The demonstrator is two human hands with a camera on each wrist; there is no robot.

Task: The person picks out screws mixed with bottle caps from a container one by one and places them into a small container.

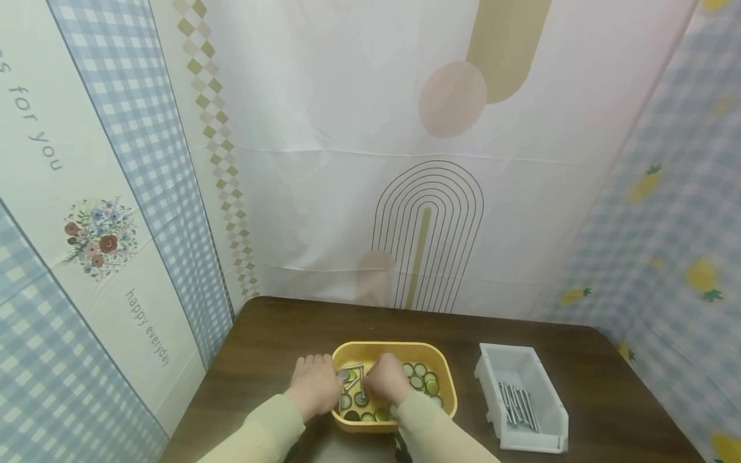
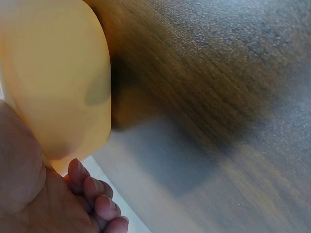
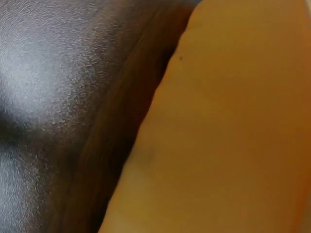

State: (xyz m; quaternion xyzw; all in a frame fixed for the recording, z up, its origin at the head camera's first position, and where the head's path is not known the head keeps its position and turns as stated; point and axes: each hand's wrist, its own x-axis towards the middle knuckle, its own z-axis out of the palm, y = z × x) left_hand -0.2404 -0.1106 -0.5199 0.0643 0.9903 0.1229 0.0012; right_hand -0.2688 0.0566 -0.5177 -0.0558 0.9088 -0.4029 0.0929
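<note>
A yellow plastic tub (image 1: 393,347) stands on the table, holding several round bottle caps (image 1: 418,370) and a few silver bolts (image 1: 352,382). My left hand (image 1: 315,386) grips the tub's left side at the rim; its curled fingers (image 2: 99,194) show outside the wall in the left wrist view. Inside the tub, my right hand (image 1: 386,379) reaches down with fingers curled, its fingertips right beside an upright bolt. Those fingertips are mostly hidden, and I cannot tell whether they pinch it. The right wrist view shows only the tub's outer wall (image 3: 218,121).
To the right, a white open-front bin (image 1: 509,357) contains several long silver bolts (image 1: 519,406). Both stand on a dark brown wooden table (image 1: 278,334). Patterned cloths (image 1: 324,212) hang behind the table and on both sides.
</note>
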